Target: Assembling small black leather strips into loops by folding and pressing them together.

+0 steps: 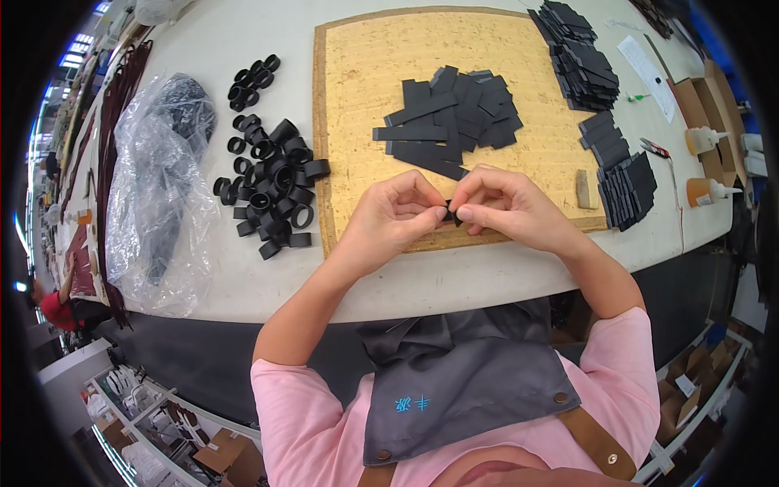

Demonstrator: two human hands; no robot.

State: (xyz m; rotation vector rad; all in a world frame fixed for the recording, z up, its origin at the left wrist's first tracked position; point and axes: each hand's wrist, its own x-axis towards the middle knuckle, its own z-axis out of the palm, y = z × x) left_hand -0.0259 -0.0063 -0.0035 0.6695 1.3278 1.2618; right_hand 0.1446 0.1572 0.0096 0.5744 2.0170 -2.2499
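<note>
My left hand (395,215) and my right hand (501,204) meet over the near edge of a cork board (365,73). Together they pinch a small black strip (449,213), mostly hidden by my fingertips. Just beyond my hands lies a loose pile of flat black strips (450,118) on the cork. To the left of the board, on the white table (243,276), sits a heap of black loops (272,183).
A clear plastic bag (158,178) with dark contents lies at the far left. Stacks of black strips (584,61) stand at the back right, and more stacks (625,183) at the right. Glue bottles (706,191) and cardboard boxes (706,97) sit at the right edge. Another person (57,308) is at the far left.
</note>
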